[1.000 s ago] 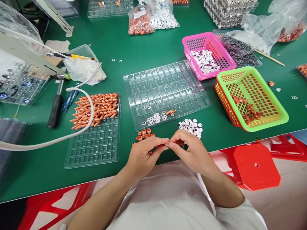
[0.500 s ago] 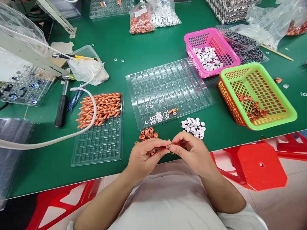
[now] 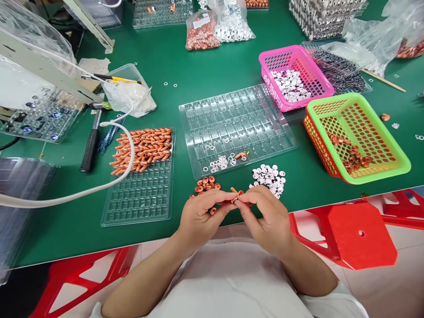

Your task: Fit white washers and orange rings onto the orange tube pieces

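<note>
Both hands are basically meeting over 1 tiny orange piece: left hand pinching it between thumb and index, right hand gripping it from the other side. Orange cups sit just past the left fingers, white discs past the right ones.

a small-parts workshop: a hammer, a compartmented tray of orange pieces and bagged components crowd a green workbench beside a red stool.
</note>
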`<control>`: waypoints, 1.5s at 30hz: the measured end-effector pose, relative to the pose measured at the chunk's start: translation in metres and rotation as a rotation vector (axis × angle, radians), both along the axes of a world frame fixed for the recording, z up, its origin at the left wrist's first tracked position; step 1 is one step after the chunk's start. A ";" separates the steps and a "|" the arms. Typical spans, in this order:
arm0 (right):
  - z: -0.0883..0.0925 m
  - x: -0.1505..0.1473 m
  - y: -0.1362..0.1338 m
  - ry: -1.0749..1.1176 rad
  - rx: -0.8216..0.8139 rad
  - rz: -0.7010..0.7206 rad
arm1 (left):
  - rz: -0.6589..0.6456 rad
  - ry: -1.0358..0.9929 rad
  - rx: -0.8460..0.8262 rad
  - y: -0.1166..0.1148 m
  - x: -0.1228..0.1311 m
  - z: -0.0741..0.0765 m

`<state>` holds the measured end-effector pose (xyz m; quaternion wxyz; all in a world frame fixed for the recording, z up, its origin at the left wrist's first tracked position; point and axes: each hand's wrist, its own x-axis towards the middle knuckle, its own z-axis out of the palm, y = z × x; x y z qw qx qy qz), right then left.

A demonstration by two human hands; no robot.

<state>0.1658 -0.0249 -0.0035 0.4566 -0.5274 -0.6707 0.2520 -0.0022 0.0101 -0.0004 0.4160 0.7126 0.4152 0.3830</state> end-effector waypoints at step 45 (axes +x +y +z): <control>0.002 0.007 0.014 0.369 -0.659 0.059 | 0.038 0.099 -0.010 0.002 0.003 -0.006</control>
